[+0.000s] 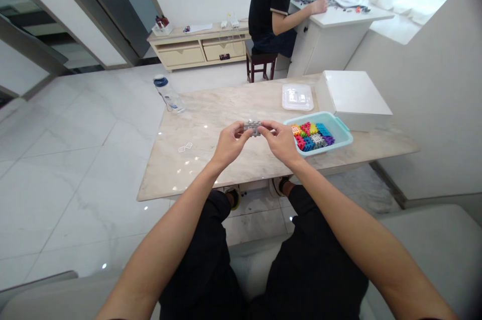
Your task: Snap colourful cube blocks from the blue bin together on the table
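Grey plastic block (252, 128): held above the middle of the marble surface (211, 114), between both hands.
Left hand (228, 145): grasping the block's left end with fingers and thumb.
Right hand (276, 143): grasping the block's right end, just beside the tray.
Teal plastic tray (336, 125): on the surface, holding a heap of red, blue, yellow, orange and purple blocks (311, 135).
Also on the surface: a clear plastic lid (297, 97), a white box (352, 99), a water bottle (168, 94) and small white pieces (185, 147).
Farther off: a seated person in a black shirt (271, 3), both hands at work over small parts on a white surface (339, 16).
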Motion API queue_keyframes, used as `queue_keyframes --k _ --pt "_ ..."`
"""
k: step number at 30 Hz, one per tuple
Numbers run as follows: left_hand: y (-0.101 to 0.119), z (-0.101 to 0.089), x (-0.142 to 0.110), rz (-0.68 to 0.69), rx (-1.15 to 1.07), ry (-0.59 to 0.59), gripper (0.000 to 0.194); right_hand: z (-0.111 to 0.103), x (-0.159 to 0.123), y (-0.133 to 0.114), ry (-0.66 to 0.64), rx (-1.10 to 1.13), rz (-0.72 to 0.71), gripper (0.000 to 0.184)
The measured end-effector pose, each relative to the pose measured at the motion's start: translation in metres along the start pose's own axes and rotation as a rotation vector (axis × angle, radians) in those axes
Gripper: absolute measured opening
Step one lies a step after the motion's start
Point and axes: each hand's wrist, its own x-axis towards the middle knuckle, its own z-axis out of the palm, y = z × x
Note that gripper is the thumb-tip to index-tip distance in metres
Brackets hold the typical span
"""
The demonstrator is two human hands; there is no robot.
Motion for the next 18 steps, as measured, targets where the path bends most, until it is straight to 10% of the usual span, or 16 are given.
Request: queue_keyframes --k 18 --pt "0.0065 0.0000 -0.0008 0.021 -0.109 0.035 0.029 -0.0009 -0.0024 -0.0065 0.039 0.018 -0.068 0.032"
